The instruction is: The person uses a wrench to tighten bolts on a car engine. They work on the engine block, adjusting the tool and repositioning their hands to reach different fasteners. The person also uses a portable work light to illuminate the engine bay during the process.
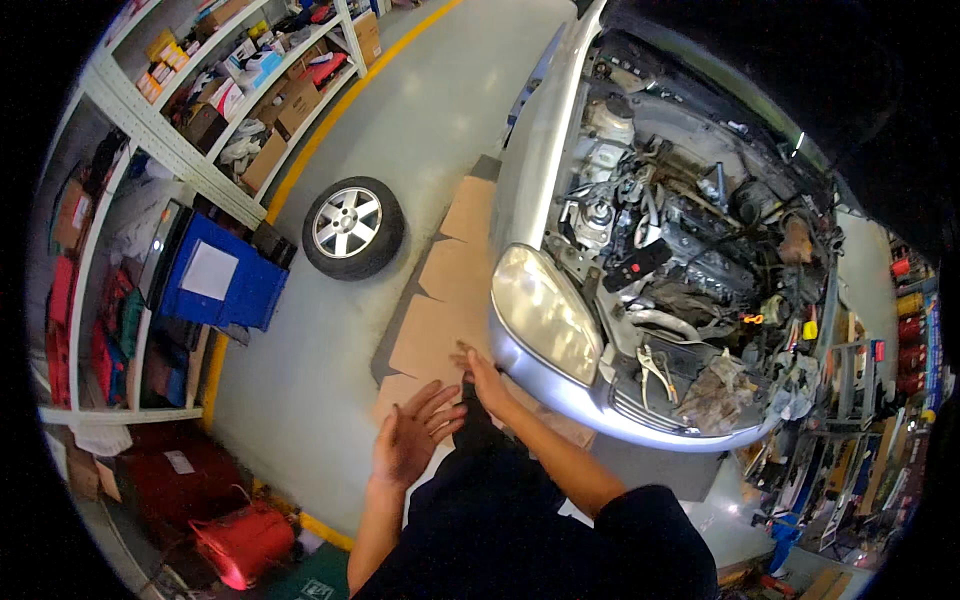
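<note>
My left hand is raised in front of my body, palm up, its fingers spread and nothing in it. Close beside it, my right hand also has its fingers apart and holds nothing that I can see. Both hover above a sheet of brown cardboard on the floor. To the right stands a silver car with its hood up; its headlight is the part nearest my right hand. Pliers and a crumpled dirty cloth lie at the front of the engine bay.
A wheel with a tyre lies on the floor at the left. Beyond it are white shelves with boxes, and a blue bin. A red container sits at the lower left. Tool racks line the right side.
</note>
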Tool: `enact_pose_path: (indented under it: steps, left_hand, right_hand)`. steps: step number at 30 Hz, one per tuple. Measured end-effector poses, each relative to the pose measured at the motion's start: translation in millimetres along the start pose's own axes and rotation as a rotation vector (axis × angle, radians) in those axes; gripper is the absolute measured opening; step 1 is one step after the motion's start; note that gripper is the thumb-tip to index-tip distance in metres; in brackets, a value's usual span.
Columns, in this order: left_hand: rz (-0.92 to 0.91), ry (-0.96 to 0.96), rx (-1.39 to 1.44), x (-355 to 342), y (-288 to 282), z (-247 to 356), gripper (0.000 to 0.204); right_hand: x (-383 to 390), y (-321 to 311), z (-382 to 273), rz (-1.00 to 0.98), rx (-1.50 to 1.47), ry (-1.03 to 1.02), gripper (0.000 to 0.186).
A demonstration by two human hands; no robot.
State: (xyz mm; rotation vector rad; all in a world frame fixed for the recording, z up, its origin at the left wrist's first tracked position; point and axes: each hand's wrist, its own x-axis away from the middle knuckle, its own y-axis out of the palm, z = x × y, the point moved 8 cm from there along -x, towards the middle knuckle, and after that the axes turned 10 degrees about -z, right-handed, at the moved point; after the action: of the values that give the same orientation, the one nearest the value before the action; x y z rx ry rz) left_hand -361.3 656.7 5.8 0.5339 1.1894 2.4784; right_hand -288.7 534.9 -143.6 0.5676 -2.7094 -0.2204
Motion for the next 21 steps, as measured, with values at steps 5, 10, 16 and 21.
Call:
enact_pose_path:
  steps: [5,10,16,21]
  left_hand:
    - [-0.281,-0.138,0.124,-27,-34,41,0.096]
    - [-0.613,-0.402,0.259,-83,-66,58,0.103]
    - [-0.418,-0.585,-0.043,-185,-118,105,0.061]
    - [-0.186,-0.575,-0.491,-290,-193,123,0.049]
  right_hand:
    - [-85,138,9,-0.723,-0.967,0.104,0.075]
    - [-96,171,-93,-1.010,-1.276,0.094,0.079]
    - [-130,56,-112,-0.245,-1.011,0.038,0.063]
    - [-133,4,-147,0.320,-0.810,-0.167,0.064]
